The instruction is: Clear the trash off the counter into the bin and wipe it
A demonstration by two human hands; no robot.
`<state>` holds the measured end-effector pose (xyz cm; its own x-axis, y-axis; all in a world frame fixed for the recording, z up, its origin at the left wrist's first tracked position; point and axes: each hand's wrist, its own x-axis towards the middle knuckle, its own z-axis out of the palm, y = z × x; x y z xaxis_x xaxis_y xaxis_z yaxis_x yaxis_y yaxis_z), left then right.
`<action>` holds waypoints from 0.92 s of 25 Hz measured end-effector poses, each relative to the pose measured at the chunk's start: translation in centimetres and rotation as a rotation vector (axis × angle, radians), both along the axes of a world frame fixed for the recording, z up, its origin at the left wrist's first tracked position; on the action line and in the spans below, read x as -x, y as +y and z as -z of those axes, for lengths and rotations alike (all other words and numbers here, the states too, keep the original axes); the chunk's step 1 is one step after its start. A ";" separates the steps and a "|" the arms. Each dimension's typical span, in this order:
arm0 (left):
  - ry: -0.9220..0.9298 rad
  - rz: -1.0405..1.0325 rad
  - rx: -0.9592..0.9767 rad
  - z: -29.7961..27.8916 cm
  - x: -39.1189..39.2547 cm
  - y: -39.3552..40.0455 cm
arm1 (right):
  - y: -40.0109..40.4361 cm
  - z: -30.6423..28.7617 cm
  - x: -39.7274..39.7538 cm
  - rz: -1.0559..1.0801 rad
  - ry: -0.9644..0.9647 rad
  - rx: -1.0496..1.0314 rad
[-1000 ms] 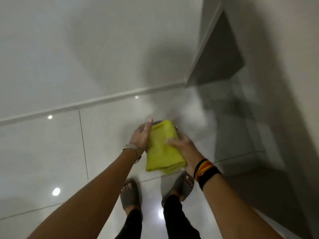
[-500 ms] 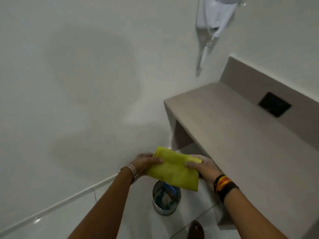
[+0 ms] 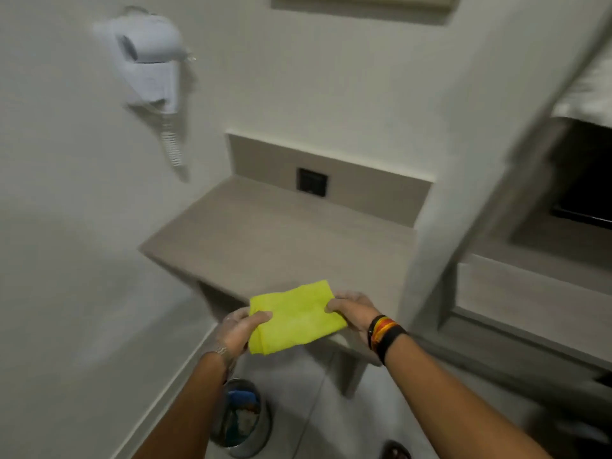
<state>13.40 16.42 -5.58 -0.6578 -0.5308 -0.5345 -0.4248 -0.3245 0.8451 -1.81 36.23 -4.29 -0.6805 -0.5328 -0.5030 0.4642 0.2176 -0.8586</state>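
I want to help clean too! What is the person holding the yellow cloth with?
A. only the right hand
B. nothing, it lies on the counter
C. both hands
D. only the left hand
C: the left hand and the right hand each grip an edge of the folded yellow cloth, held above the front edge of the counter.

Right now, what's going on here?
A person holds a folded yellow cloth in both hands, left hand and right hand, over the front edge of a bare grey counter. A metal bin with trash in it stands on the floor below. Wiping has not begun.
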 end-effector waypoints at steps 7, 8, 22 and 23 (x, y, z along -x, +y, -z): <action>-0.045 0.216 -0.098 2.2 13.9 16.8 | 17.1 2.4 11.6 0.524 -0.033 0.015; -0.044 0.221 -0.141 2.4 15.9 20.2 | 19.8 2.8 13.5 0.570 -0.055 0.038; -0.117 0.385 0.333 4.7 32.8 37.8 | 33.0 5.3 31.4 0.544 0.130 -0.362; -0.100 0.329 0.478 3.6 32.9 36.2 | 33.7 4.9 31.8 0.504 0.169 -0.388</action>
<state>-19.54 52.63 -9.19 -0.7873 -0.5043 -0.3547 -0.5243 0.2449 0.8156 -33.62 69.91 -9.23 -0.8860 0.0699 -0.4584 0.4554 0.3172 -0.8319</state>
